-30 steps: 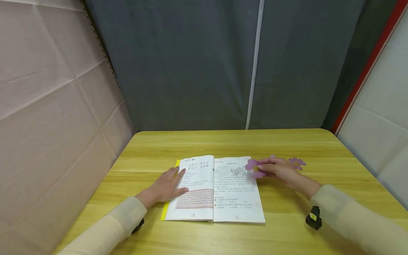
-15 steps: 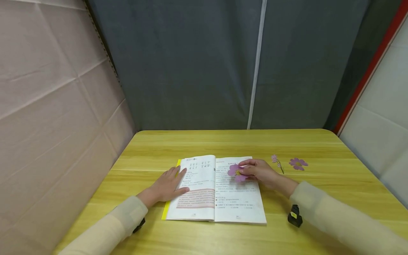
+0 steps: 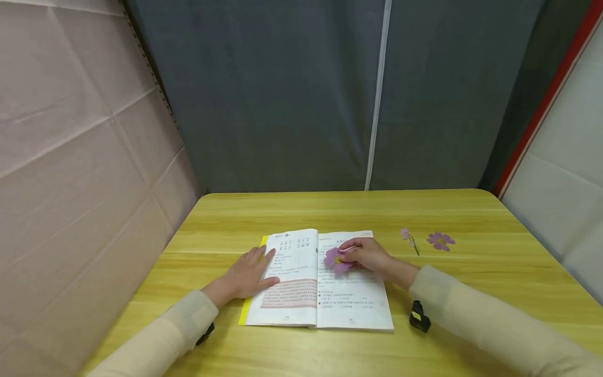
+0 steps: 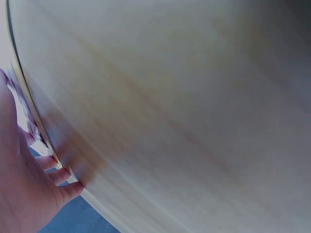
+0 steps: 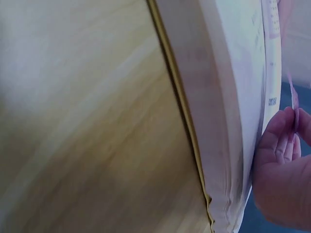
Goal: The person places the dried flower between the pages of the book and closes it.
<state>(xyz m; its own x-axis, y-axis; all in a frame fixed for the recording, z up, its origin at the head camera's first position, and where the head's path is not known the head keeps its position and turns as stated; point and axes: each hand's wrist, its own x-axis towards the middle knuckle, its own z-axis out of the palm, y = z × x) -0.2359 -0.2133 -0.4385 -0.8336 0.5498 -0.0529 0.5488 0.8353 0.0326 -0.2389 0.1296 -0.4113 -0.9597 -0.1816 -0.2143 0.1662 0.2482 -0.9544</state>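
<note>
An open book with printed pages and a yellow cover edge lies on the wooden table. My left hand rests with spread fingers on the left page and its outer edge. Over the right page, near the spine, my right hand pinches a flat purple flower between thumb and fingers. In the right wrist view the flower appears edge-on, held at the fingertips. To the right of the book lie a small pink flower sprig and another purple flower.
The wooden table ends at a dark grey curtain behind. Pale cloth walls stand at the left and right. A dark band with a small device sits at my right wrist.
My right hand has carried the purple flower leftward, from the book's right edge to near the spine, uncovering the sprig on the table. My left hand has stayed in place.
</note>
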